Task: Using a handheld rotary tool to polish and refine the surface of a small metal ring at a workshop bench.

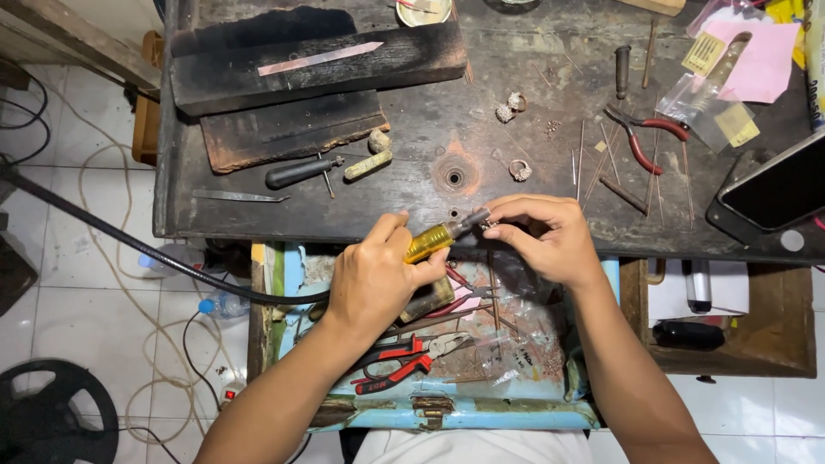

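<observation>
My left hand (375, 275) grips a rotary tool handpiece with a translucent yellow body (434, 241) and a dark metal tip, fed by a thick black flexible shaft (129, 239) from the left. My right hand (546, 236) pinches a small metal ring-like piece (491, 225) right at the tool's tip. Both hands hover over the front edge of a dark, worn workbench (412, 155).
On the bench lie charred wooden blocks (318, 64), a black-handled tool (301, 172), several rings (519, 170), red-handled pliers (640, 137), thin wires, pink paper and a phone (778, 185). Below, a blue open drawer (430, 344) holds red-handled cutters and scraps.
</observation>
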